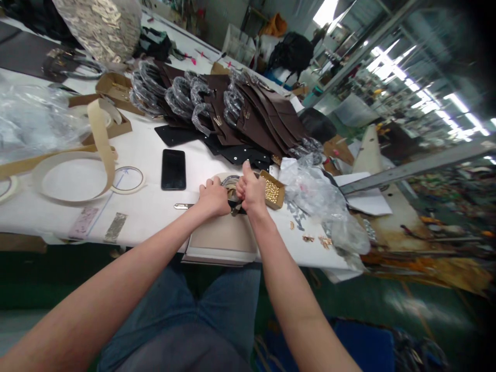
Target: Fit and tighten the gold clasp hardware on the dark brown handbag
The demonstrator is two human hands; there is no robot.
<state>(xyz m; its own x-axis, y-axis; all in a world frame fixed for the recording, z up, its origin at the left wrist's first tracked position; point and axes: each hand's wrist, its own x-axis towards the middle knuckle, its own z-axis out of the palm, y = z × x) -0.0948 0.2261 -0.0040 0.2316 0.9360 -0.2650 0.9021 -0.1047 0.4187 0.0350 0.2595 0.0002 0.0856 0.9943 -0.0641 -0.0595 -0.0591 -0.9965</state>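
Observation:
My left hand (214, 197) presses down at the far edge of a beige flat panel (222, 236), its fingers curled over and their tips hidden. Beside it, my right hand (251, 192) is closed in a fist with the thumb raised; what it grips is hidden. Between the two hands shows part of a rounded handle (231, 182) that looks wrapped in clear plastic, with dark material below it. A small cardboard box of gold-coloured metal pieces (272, 191) stands just right of my right hand. A metal-bladed tool (182, 206) lies left of my left hand.
Brown bag pieces (267, 116) with plastic-wrapped handles are piled behind. A phone (173, 169), a tape roll (128, 180) and a beige strip coil (72, 175) lie left. Crumpled plastic (318, 191) and small gold fittings (324, 241) lie right, near the table edge.

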